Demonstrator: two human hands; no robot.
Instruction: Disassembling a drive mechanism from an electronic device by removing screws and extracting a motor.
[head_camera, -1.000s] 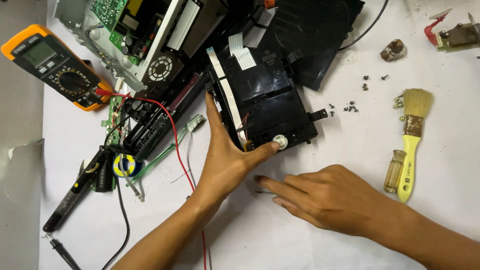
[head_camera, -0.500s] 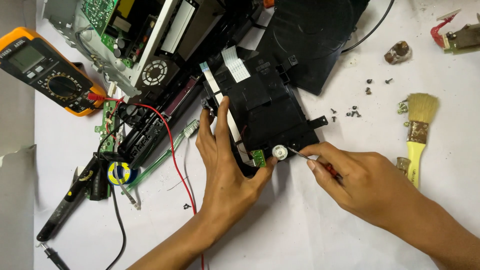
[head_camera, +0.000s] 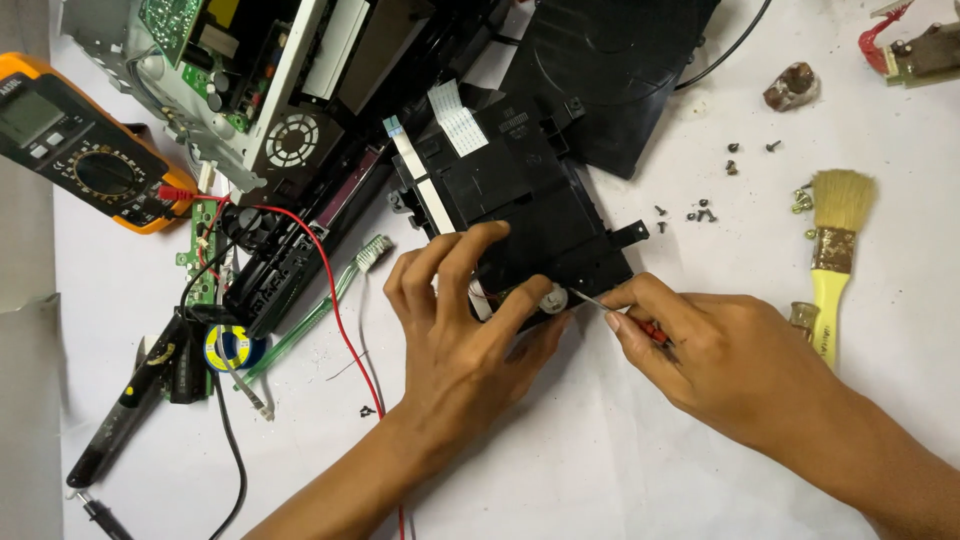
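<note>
Bracing the black drive module (head_camera: 520, 205) with your spread left hand (head_camera: 465, 330), your right hand (head_camera: 720, 355) pinches what looks like a small screwdriver (head_camera: 610, 305) at its white gear (head_camera: 553, 297)

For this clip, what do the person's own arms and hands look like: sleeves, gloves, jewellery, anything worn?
Both arms are bare as far up the forearm as the head view shows; no sleeve or cuff is in sight. The left hand and the right hand wear no gloves. No rings, watch, wristband or bandage show on either one. The fingernails are short and plain, without polish.
</note>
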